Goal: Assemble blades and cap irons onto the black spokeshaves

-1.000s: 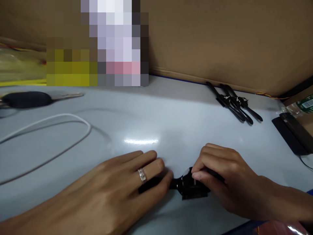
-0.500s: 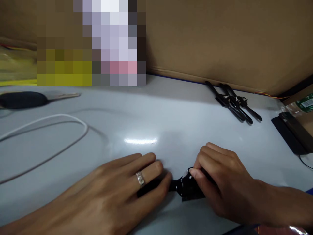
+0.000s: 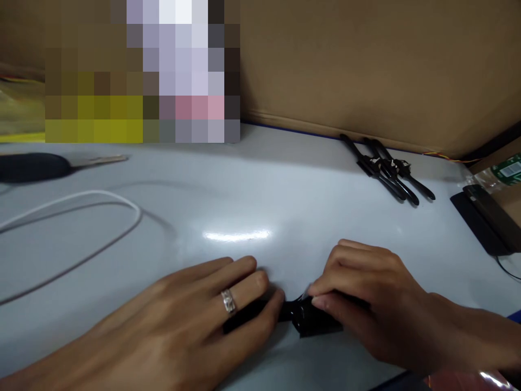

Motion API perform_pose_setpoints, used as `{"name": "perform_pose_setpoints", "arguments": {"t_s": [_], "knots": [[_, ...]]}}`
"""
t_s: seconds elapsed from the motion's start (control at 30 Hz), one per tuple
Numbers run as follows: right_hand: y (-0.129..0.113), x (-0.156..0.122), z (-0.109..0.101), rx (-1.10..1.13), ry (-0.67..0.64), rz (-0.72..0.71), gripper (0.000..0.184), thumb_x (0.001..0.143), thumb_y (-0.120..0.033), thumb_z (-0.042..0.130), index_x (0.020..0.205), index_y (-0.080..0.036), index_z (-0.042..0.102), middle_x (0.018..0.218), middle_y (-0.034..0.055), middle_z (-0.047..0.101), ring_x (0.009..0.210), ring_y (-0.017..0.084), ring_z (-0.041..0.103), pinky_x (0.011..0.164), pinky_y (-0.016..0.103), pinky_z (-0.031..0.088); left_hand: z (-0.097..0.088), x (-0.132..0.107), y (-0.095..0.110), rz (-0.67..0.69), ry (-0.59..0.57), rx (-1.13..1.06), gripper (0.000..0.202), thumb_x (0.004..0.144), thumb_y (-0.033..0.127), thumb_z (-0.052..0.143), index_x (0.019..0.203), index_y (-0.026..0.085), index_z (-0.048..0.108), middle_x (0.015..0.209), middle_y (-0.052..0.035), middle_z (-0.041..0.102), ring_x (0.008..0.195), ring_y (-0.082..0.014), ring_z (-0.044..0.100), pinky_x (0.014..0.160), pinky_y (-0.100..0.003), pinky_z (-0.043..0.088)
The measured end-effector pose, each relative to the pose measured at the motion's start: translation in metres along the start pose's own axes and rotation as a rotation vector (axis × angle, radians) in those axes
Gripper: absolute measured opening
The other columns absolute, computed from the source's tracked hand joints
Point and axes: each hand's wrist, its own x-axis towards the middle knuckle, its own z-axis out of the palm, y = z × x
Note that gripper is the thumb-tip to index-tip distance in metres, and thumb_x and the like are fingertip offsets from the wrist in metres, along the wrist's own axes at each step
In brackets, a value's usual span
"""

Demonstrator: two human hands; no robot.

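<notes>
The black tool lies at the lower centre of the frame, between both hands. The left hand rests over its left end, fingers close together except the lowest, which parts from the ringed one so that the handle shows between them. The right hand pinches at the tool's middle with thumb and finger (the exact part gripped is hidden). It looks rigid, fairly dense and hardly fragile; its gloss may make it slippery, so the narrow handle seems the best hold, away from the flat plate along the lower edge. At the right edge stands or leans a clear bottle with a green label, contents unclear. A yellowish plastic bag, upper left, is too blurred to read.
</notes>
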Motion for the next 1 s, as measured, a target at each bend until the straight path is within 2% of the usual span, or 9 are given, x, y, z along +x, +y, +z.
{"name": "perform_pose_setpoints", "arguments": {"t_s": [0.17, 0.23, 0.3, 0.33, 0.43, 0.53, 0.7, 0.9, 1.0], "knots": [[0.000, 0.005, -0.005, 0.139, -0.049, 0.142, 0.025, 0.110, -0.002, 0.073, 0.105, -0.020, 0.090, 0.094, 0.0018, 0.089, 0.077, 0.014, 0.077, 0.071, 0.027, 0.057, 0.003, -0.004, 0.005, -0.089, 0.010, -0.041, 0.049, 0.122, 0.000, 0.046, 0.140, 0.026, 0.083, 0.120, 0.0023, 0.084, 0.104, -0.0181, 0.081, 0.106, -0.034, 0.076], [0.000, 0.007, -0.007, 0.212, -0.083, 0.255, 0.022, 0.106, -0.003, 0.079, 0.101, -0.021, 0.091, 0.091, -0.0005, 0.088, 0.073, 0.013, 0.074, 0.067, 0.026, 0.054, 0.004, -0.005, 0.005, -0.079, 0.012, -0.036, 0.048, 0.122, 0.000, 0.048, 0.141, 0.025, 0.084, 0.120, 0.0021, 0.083, 0.104, -0.0187, 0.081, 0.109, -0.035, 0.075], [0.001, 0.007, -0.008, 0.246, -0.100, 0.326, 0.021, 0.104, -0.003, 0.083, 0.098, -0.022, 0.091, 0.088, -0.0021, 0.088, 0.070, 0.012, 0.070, 0.063, 0.025, 0.051, 0.004, -0.003, 0.003, -0.042, 0.015, -0.036, 0.049, 0.120, -0.002, 0.048, 0.140, 0.023, 0.085, 0.119, -0.0015, 0.084, 0.102, -0.0206, 0.081, 0.103, -0.036, 0.075], [0.002, 0.006, -0.008, 0.222, -0.092, 0.304, 0.021, 0.106, -0.004, 0.084, 0.098, -0.022, 0.090, 0.088, -0.0017, 0.087, 0.070, 0.012, 0.071, 0.064, 0.026, 0.052, 0.004, -0.001, 0.002, -0.036, 0.022, -0.034, 0.050, 0.119, -0.003, 0.047, 0.140, 0.023, 0.085, 0.118, -0.0031, 0.084, 0.101, -0.0217, 0.081, 0.100, -0.037, 0.074], [0.006, 0.002, -0.006, -0.009, -0.008, 0.070, 0.027, 0.117, -0.010, 0.075, 0.094, -0.021, 0.084, 0.087, 0.0015, 0.084, 0.076, 0.016, 0.073, 0.072, 0.030, 0.055, 0.003, 0.004, 0.000, -0.046, 0.023, -0.039, 0.049, 0.119, -0.003, 0.047, 0.136, 0.024, 0.083, 0.113, -0.0042, 0.084, 0.098, -0.0229, 0.079, 0.091, -0.037, 0.070], [0.005, -0.002, -0.001, -0.278, -0.002, -0.050, 0.036, 0.120, -0.011, 0.064, 0.088, -0.021, 0.076, 0.080, 0.0010, 0.074, 0.074, 0.018, 0.065, 0.069, 0.033, 0.050, 0.002, 0.006, 0.000, -0.040, 0.024, -0.082, 0.048, 0.117, -0.002, 0.047, 0.136, 0.025, 0.082, 0.111, -0.0041, 0.084, 0.095, -0.0233, 0.079, 0.085, -0.037, 0.068], [-0.001, -0.006, 0.011, -0.615, 0.026, -0.181, 0.039, 0.117, -0.004, 0.052, 0.091, -0.023, 0.075, 0.074, -0.0010, 0.064, 0.069, 0.020, 0.050, 0.060, 0.039, 0.038, 0.002, 0.002, -0.002, -0.027, 0.021, -0.070, 0.048, 0.114, -0.001, 0.051, 0.136, 0.025, 0.085, 0.115, -0.0055, 0.085, 0.097, -0.0261, 0.079, 0.094, -0.042, 0.071], [0.000, -0.007, 0.011, -0.682, 0.120, -0.243, 0.047, 0.117, -0.006, 0.055, 0.077, -0.025, 0.071, 0.070, -0.0024, 0.057, 0.066, 0.019, 0.041, 0.057, 0.041, 0.032, 0.001, 0.011, -0.001, 0.000, 0.016, -0.072, 0.050, 0.121, -0.001, 0.039, 0.132, 0.024, 0.082, 0.112, -0.0059, 0.084, 0.092, -0.0247, 0.077, 0.081, -0.041, 0.064], [0.000, -0.007, 0.007, -0.642, 0.116, -0.261, 0.046, 0.115, -0.006, 0.057, 0.074, -0.026, 0.066, 0.069, -0.0025, 0.054, 0.065, 0.019, 0.038, 0.058, 0.041, 0.028, 0.001, 0.011, 0.000, -0.003, 0.013, -0.063, 0.047, 0.122, 0.002, 0.043, 0.138, 0.023, 0.082, 0.112, -0.0060, 0.085, 0.093, -0.0247, 0.078, 0.083, -0.041, 0.066]]}}
